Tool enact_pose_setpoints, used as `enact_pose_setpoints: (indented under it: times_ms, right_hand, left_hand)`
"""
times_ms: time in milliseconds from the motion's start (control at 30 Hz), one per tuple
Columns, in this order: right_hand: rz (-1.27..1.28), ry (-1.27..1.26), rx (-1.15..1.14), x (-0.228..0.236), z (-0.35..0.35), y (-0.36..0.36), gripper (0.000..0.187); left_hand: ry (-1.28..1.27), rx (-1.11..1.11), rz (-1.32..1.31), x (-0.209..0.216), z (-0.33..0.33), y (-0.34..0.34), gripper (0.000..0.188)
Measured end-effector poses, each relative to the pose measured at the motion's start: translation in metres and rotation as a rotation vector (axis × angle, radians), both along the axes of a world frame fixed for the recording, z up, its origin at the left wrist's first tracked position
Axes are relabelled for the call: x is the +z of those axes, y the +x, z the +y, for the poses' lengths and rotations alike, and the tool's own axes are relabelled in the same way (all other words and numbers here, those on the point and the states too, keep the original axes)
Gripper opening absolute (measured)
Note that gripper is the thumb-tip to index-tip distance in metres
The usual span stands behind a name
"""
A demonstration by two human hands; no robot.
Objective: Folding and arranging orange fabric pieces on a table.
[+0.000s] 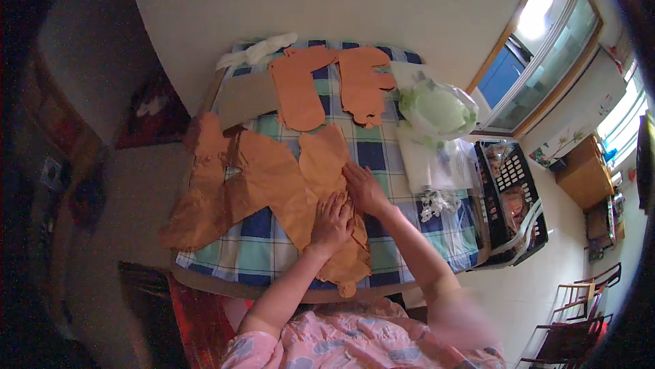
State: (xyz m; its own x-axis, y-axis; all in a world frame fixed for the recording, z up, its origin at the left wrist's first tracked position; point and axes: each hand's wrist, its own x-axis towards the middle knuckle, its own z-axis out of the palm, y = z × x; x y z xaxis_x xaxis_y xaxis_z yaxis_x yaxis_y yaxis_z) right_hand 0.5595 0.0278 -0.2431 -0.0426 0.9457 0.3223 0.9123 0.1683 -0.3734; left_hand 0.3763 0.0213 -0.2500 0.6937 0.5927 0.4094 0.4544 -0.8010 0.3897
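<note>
Both my hands lie on a long tan-orange piece shaped like a sock (324, 151), whose lower end reaches the near table edge. My left hand (333, 224) rests flat on its middle with the fingers stretched forward. Just to the right and a little farther off, my right hand (366, 190) presses along its right edge, fingers out and slightly apart. Neither hand grips anything. More flat tan-orange pieces (263, 164) overlap to the left, some hanging near the table's left edge. I cannot tell whether they are cloth or paper.
A checked cloth (239, 253) covers the table. Two stacks of orange sock-shaped pieces (298, 89) lie at the back, near a brown cardboard sheet (247, 96) and a white bundle (263, 50). Plastic bags (440, 110) lie at right, beside a black basket (508, 171).
</note>
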Motion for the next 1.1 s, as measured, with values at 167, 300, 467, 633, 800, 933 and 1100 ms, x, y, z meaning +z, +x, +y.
enact_pose_setpoints:
  times_ms: [167, 300, 467, 633, 800, 933, 1100]
  right_hand:
    - [-0.017, 0.032, -0.042, -0.002, 0.028, 0.009, 0.043]
    - [-0.101, -0.026, -0.1, 0.009, 0.051, 0.008, 0.042]
    - [-0.15, 0.063, -0.077, -0.004, 0.078, 0.02, 0.043]
    - [0.0, -0.012, -0.132, -0.01, 0.103, 0.032, 0.043]
    - [0.213, 0.463, -0.247, 0.006, 0.092, 0.014, 0.031]
    - [0.23, 0.474, -0.231, -0.004, 0.058, 0.016, 0.03]
    - [0.682, -0.039, 0.014, 0.016, -0.041, -0.014, 0.029]
  left_hand:
    - [-0.012, -0.023, -0.039, 0.0, 0.003, 0.003, 0.044]
    - [0.017, -0.005, -0.014, 0.002, 0.001, 0.0, 0.042]
    - [0.045, -0.004, 0.025, 0.006, -0.001, -0.002, 0.042]
    - [0.043, 0.009, 0.026, -0.005, -0.002, 0.002, 0.045]
    - [0.011, -0.024, 0.013, -0.008, -0.001, -0.003, 0.044]
    - [-0.013, -0.01, 0.016, -0.01, 0.001, 0.003, 0.047]
    - [-0.085, -0.01, 0.064, 0.001, 0.001, -0.002, 0.052]
